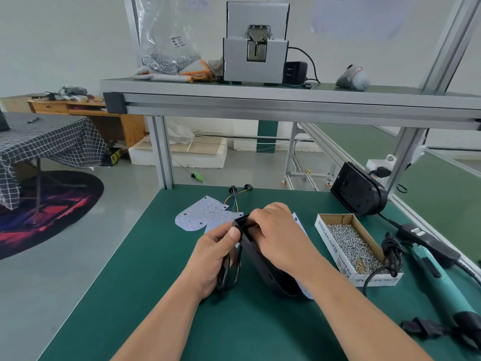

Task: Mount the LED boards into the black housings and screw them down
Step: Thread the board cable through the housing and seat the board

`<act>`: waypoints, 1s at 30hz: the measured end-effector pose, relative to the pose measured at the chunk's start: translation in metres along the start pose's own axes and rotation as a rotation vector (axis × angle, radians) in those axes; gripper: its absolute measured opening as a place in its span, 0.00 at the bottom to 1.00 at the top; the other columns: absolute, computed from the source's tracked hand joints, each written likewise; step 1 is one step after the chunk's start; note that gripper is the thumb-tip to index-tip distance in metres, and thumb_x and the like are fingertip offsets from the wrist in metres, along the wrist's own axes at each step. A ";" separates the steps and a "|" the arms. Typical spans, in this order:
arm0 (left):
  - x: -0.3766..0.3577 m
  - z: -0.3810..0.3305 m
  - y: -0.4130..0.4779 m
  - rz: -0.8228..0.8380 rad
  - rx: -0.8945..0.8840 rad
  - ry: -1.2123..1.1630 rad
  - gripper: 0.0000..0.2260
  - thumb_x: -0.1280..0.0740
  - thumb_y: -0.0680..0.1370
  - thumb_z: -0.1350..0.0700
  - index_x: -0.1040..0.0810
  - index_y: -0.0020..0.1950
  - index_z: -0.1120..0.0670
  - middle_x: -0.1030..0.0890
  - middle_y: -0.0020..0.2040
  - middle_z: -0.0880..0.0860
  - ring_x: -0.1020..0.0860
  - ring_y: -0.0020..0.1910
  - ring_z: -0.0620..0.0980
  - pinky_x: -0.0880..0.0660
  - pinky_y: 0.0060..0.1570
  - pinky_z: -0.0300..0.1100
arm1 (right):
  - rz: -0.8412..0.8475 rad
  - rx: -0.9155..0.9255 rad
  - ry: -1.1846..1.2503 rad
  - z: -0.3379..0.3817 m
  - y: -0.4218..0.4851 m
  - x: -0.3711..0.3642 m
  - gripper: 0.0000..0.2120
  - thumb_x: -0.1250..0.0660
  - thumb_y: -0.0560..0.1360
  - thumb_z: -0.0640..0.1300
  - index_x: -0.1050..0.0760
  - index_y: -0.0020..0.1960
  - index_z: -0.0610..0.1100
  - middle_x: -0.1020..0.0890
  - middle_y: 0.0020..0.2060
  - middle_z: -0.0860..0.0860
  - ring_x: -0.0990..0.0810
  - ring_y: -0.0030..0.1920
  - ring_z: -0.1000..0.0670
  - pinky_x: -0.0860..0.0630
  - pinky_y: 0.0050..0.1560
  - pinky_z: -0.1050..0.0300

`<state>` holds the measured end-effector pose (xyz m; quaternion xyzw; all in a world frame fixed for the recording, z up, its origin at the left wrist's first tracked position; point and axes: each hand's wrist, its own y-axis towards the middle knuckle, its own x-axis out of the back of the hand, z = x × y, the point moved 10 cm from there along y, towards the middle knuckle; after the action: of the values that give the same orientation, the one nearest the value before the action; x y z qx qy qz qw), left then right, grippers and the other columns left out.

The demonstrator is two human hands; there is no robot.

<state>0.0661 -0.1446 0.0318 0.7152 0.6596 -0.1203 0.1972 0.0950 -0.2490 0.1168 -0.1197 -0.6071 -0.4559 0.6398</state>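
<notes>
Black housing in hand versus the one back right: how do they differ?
The held housing stands on edge, gripped by the left hand and right hand; the far housing leans untouched. The held housing shows its outer wall, the far housing its hollow inside. Both are black.

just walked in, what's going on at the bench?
A person is holding a black housing tipped up on the green mat. The right hand grips its far end, and the left hand holds a looped black cable, thumb on the rim. LED boards lie behind, unmounted. The screw box and electric screwdriver sit untouched at right.
</notes>
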 end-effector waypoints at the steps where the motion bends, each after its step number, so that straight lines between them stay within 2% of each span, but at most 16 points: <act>1: -0.001 0.000 -0.001 0.004 -0.002 0.007 0.35 0.18 0.69 0.39 0.20 0.63 0.64 0.18 0.30 0.47 0.21 0.27 0.42 0.23 0.31 0.33 | -0.023 -0.014 0.014 -0.002 -0.001 0.001 0.09 0.36 0.80 0.44 0.24 0.44 0.42 0.25 0.35 0.48 0.29 0.44 0.43 0.35 0.56 0.53; 4: -0.001 0.000 0.000 0.013 0.000 0.007 0.33 0.19 0.70 0.39 0.19 0.62 0.63 0.18 0.31 0.47 0.20 0.27 0.41 0.23 0.33 0.33 | -0.094 -0.034 0.012 -0.004 -0.002 0.003 0.07 0.35 0.78 0.46 0.23 0.43 0.44 0.23 0.33 0.51 0.26 0.41 0.45 0.35 0.57 0.51; 7: -0.001 0.000 0.001 0.014 0.000 0.026 0.24 0.20 0.71 0.38 0.13 0.56 0.55 0.18 0.31 0.46 0.21 0.28 0.41 0.23 0.33 0.32 | -0.154 -0.069 -0.037 -0.003 -0.004 0.005 0.05 0.33 0.78 0.49 0.23 0.45 0.49 0.21 0.34 0.55 0.24 0.41 0.48 0.35 0.60 0.49; 9: -0.001 -0.002 0.001 0.002 -0.010 0.038 0.23 0.20 0.70 0.36 0.12 0.54 0.52 0.18 0.31 0.45 0.21 0.28 0.39 0.24 0.33 0.31 | -0.130 -0.064 -0.036 -0.003 -0.004 0.002 0.05 0.34 0.78 0.49 0.22 0.44 0.51 0.22 0.34 0.55 0.24 0.44 0.48 0.35 0.63 0.47; 12: -0.001 -0.003 0.001 -0.014 -0.011 0.045 0.25 0.19 0.68 0.34 0.12 0.55 0.52 0.17 0.32 0.45 0.21 0.29 0.39 0.25 0.33 0.29 | -0.065 -0.042 -0.009 -0.006 0.000 0.003 0.08 0.33 0.77 0.44 0.16 0.48 0.54 0.22 0.37 0.55 0.25 0.50 0.48 0.37 0.68 0.48; 15: 0.000 -0.004 0.001 -0.028 -0.014 0.057 0.27 0.19 0.66 0.33 0.12 0.53 0.52 0.18 0.31 0.45 0.21 0.29 0.40 0.25 0.32 0.30 | -0.098 -0.030 0.033 -0.010 0.003 0.011 0.08 0.28 0.76 0.40 0.14 0.48 0.52 0.22 0.36 0.56 0.26 0.52 0.50 0.36 0.66 0.50; 17: 0.001 -0.004 0.001 -0.033 -0.013 0.065 0.27 0.19 0.67 0.32 0.12 0.54 0.52 0.18 0.31 0.45 0.21 0.29 0.41 0.25 0.32 0.31 | -0.161 -0.045 0.083 -0.011 0.001 0.015 0.06 0.27 0.75 0.39 0.15 0.48 0.49 0.26 0.35 0.59 0.33 0.49 0.55 0.37 0.62 0.54; 19: 0.002 -0.004 0.001 -0.026 -0.007 0.072 0.28 0.20 0.67 0.33 0.13 0.56 0.52 0.18 0.31 0.46 0.21 0.28 0.42 0.25 0.31 0.32 | -0.232 -0.037 0.132 -0.005 -0.002 0.019 0.05 0.28 0.74 0.37 0.18 0.48 0.45 0.26 0.37 0.57 0.39 0.46 0.55 0.38 0.57 0.56; 22: 0.001 -0.004 0.001 -0.011 -0.010 0.078 0.26 0.20 0.68 0.34 0.13 0.56 0.51 0.18 0.32 0.46 0.21 0.28 0.43 0.25 0.32 0.33 | -0.235 0.026 0.119 0.008 -0.003 0.017 0.03 0.34 0.73 0.40 0.22 0.46 0.43 0.22 0.38 0.50 0.32 0.47 0.50 0.36 0.56 0.55; 26: 0.000 -0.003 0.002 0.008 -0.010 0.104 0.25 0.21 0.70 0.34 0.13 0.58 0.50 0.18 0.32 0.46 0.21 0.29 0.42 0.26 0.32 0.33 | -0.180 0.001 0.127 0.002 -0.003 0.011 0.04 0.36 0.74 0.43 0.22 0.47 0.46 0.21 0.40 0.52 0.28 0.46 0.51 0.35 0.58 0.53; 30: 0.007 0.000 0.004 -0.049 0.002 0.181 0.29 0.23 0.70 0.32 0.14 0.60 0.52 0.23 0.32 0.47 0.31 0.27 0.46 0.32 0.30 0.37 | -0.143 0.005 0.071 -0.001 -0.004 0.003 0.07 0.37 0.77 0.45 0.21 0.50 0.47 0.19 0.43 0.53 0.24 0.48 0.49 0.34 0.59 0.51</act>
<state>0.0712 -0.1383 0.0287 0.7070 0.6919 -0.0608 0.1332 0.0924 -0.2529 0.1180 -0.0585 -0.5920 -0.5029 0.6271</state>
